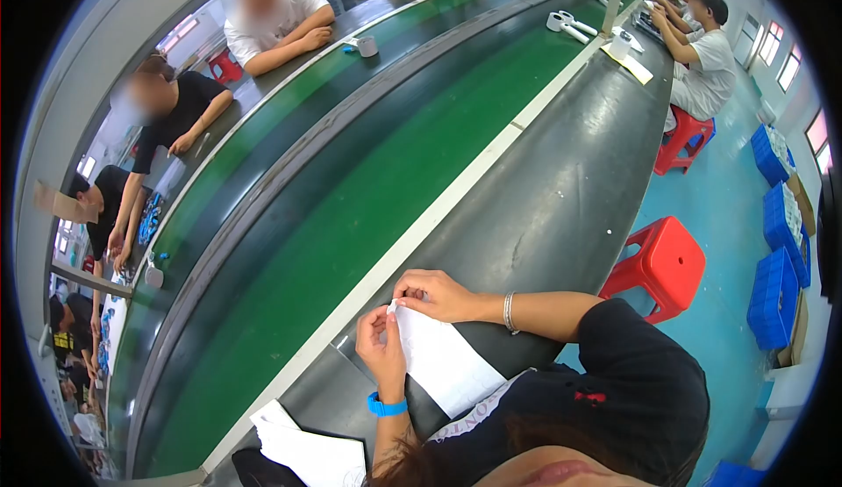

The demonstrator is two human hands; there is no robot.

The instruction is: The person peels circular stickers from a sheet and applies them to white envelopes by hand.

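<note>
A white paper sheet (443, 355) lies on the dark worktop in front of me, reaching back to my shirt. At its far corner, my left hand (381, 347), with a blue band on the wrist, is closed in a pinch. My right hand (436, 296), wearing a silver bracelet, pinches at the same corner, its fingertips meeting the left ones. A small white bit shows between the fingertips; whether it is the sheet's corner or a separate piece I cannot tell.
Left of me sits a stack of white sheets (311, 452) on something black. Beyond the worktop (561, 180) runs a green conveyor belt (368, 189) carrying white parts (570, 26). Co-workers sit across and far right. A red stool (675, 259) and blue crates (774, 298) stand at right.
</note>
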